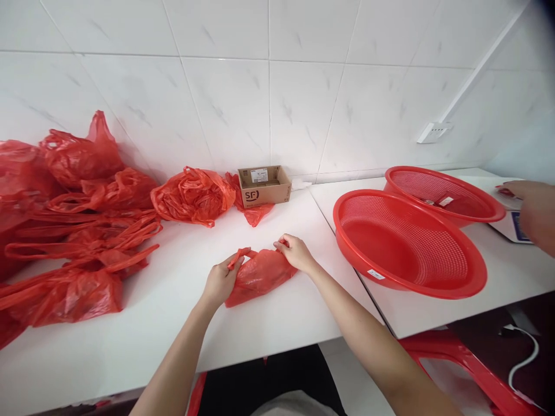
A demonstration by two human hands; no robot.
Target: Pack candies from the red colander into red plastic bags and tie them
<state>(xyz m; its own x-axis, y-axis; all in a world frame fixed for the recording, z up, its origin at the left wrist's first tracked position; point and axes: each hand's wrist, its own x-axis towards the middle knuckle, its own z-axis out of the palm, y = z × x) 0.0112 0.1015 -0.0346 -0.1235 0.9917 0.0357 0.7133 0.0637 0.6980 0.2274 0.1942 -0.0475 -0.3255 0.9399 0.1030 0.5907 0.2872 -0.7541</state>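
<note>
Both hands are on it now: the left hand (222, 281) pinches one handle loop of the small, filled red plastic bag (259, 276), and the right hand (296, 252) is closed on the loop at the other end. The bag lies flat on the white tabletop (182, 323), stretched between the two grips. The film looks thin, so a hard pull apart could tear a loop, and a tilt could let the contents slide out of the mouth. Just right of the right-hand grip sits a shallow red perforated plastic basin (407, 245); left of the left hand, well apart, a heap of crumpled red bags (73, 225). Beyond the grip, a small cardboard box (263, 186) stands against the white tiled wall (269, 86).
</note>
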